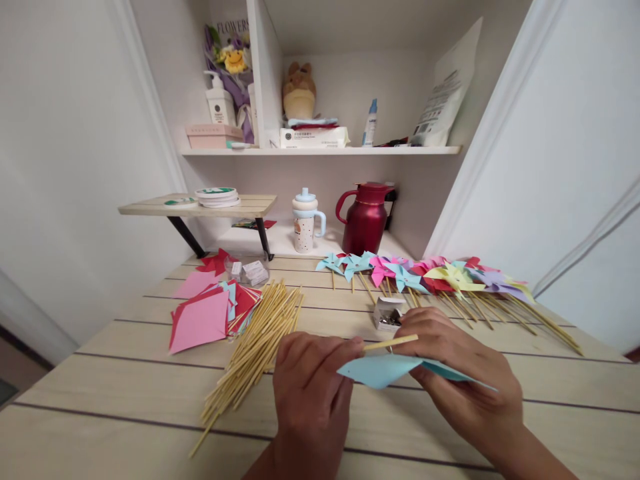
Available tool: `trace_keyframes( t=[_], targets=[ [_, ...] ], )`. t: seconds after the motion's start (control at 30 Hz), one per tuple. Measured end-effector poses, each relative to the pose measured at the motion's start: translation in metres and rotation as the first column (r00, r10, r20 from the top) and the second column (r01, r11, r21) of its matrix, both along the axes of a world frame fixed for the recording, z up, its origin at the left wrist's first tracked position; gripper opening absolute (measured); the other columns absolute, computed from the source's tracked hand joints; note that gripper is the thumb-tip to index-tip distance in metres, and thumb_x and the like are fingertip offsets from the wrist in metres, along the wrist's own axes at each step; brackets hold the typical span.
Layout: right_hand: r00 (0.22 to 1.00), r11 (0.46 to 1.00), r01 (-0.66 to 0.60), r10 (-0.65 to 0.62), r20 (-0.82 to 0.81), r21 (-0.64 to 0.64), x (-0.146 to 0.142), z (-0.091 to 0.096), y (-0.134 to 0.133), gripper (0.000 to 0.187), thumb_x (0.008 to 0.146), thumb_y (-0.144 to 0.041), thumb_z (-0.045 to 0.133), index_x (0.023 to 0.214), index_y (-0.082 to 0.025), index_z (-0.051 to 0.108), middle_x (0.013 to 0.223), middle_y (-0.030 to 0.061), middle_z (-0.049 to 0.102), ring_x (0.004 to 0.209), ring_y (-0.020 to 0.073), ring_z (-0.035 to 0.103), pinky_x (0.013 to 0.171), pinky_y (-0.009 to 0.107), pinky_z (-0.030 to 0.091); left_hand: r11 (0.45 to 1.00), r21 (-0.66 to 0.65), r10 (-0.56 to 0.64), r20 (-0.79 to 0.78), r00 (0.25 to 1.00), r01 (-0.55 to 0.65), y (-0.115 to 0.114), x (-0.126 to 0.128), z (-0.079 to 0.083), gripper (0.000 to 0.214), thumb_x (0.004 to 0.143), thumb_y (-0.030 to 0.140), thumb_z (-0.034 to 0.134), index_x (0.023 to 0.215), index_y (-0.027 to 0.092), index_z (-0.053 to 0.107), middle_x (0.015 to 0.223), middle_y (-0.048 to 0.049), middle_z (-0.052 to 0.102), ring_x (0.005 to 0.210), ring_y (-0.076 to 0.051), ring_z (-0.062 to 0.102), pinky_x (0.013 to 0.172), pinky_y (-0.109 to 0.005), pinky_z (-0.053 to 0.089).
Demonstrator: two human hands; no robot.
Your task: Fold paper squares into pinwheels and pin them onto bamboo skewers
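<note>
My left hand (314, 383) is closed around a thin wooden stick (395, 343), whose end points right, above a light blue folded paper pinwheel (383, 369). My right hand (460, 373) pinches the pinwheel from the right side. A small metal pin shows between stick and paper, though its exact fit is hard to make out. Just behind my right hand stands a small open white box (386, 313) with small metal pieces in it. To the left of my left hand lies a loose heap of wooden sticks (255, 340).
Pink and red paper squares (203, 323) lie at the left beside a clear bag of small boxes (254, 272). Finished-looking pinwheels on sticks (455, 277) spread along the back right. A red jug (367, 220), a cup (304, 223) and a small raised shelf (165, 207) stand behind.
</note>
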State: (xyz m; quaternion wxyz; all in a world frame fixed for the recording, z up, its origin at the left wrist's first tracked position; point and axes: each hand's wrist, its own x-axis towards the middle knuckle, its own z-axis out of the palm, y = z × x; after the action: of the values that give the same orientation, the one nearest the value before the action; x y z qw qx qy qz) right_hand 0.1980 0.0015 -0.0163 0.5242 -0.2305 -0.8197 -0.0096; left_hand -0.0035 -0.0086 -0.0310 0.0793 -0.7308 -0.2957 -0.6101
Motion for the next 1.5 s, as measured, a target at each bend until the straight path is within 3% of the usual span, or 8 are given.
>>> trace_keyframes(
  t=[0.43, 0.7, 0.97, 1.2, 1.5],
  targets=[
    [1.000, 1.000, 0.019, -0.019, 0.013, 0.004, -0.002, 0.003, -0.001, 0.026, 0.081, 0.000, 0.060, 0.100, -0.018, 0.067, 0.084, 0.0062, 0.067, 0.082, 0.0201, 0.061, 0.076, 0.040, 0.051, 1.000, -0.018, -0.004, 0.026, 1.000, 0.004, 0.000, 0.003, -0.001, 0.031, 0.081, -0.001, 0.063, 0.105, 0.019, 0.067, 0.088, -0.0009, 0.073, 0.077, -0.014, 0.066, 0.071, -0.032, 0.049],
    [0.999, 1.000, 0.026, -0.026, -0.021, 0.007, -0.003, 0.006, 0.001, 0.027, 0.080, -0.002, 0.060, 0.098, -0.021, 0.068, 0.083, 0.0046, 0.070, 0.077, 0.0203, 0.065, 0.077, 0.041, 0.053, 0.991, -0.137, -0.007, 0.060, 0.998, 0.015, 0.001, 0.007, -0.004, 0.023, 0.084, 0.003, 0.059, 0.098, 0.020, 0.067, 0.082, 0.0006, 0.072, 0.073, -0.014, 0.066, 0.068, -0.030, 0.049],
    [0.999, 0.999, 0.026, -0.025, -0.028, 0.030, -0.004, 0.006, 0.002, 0.030, 0.078, 0.002, 0.060, 0.098, -0.020, 0.068, 0.083, 0.0050, 0.070, 0.077, 0.0198, 0.065, 0.077, 0.041, 0.053, 0.972, -0.236, 0.009, -0.015, 1.000, -0.012, 0.002, 0.006, -0.006, 0.018, 0.090, 0.009, 0.053, 0.093, 0.019, 0.068, 0.075, 0.0000, 0.069, 0.069, -0.015, 0.061, 0.063, -0.029, 0.045],
    [0.999, 0.999, 0.040, -0.040, -0.022, 0.009, -0.003, 0.005, 0.002, 0.030, 0.081, -0.001, 0.059, 0.099, -0.022, 0.068, 0.082, 0.0052, 0.070, 0.078, 0.0209, 0.065, 0.075, 0.042, 0.053, 0.979, -0.201, -0.019, 0.014, 1.000, 0.022, 0.003, 0.004, -0.011, 0.022, 0.090, 0.009, 0.050, 0.100, 0.019, 0.066, 0.081, -0.0015, 0.072, 0.071, -0.016, 0.064, 0.065, -0.030, 0.048],
    [0.998, 0.999, 0.050, -0.050, -0.042, 0.000, -0.004, 0.005, 0.002, 0.025, 0.080, -0.004, 0.061, 0.095, -0.022, 0.070, 0.080, 0.0049, 0.071, 0.075, 0.0210, 0.066, 0.073, 0.041, 0.053, 0.970, -0.242, -0.033, -0.024, 0.999, 0.026, 0.003, 0.007, -0.010, 0.021, 0.093, 0.013, 0.046, 0.097, 0.020, 0.065, 0.081, -0.0033, 0.073, 0.070, -0.017, 0.064, 0.062, -0.030, 0.047]
  ],
)
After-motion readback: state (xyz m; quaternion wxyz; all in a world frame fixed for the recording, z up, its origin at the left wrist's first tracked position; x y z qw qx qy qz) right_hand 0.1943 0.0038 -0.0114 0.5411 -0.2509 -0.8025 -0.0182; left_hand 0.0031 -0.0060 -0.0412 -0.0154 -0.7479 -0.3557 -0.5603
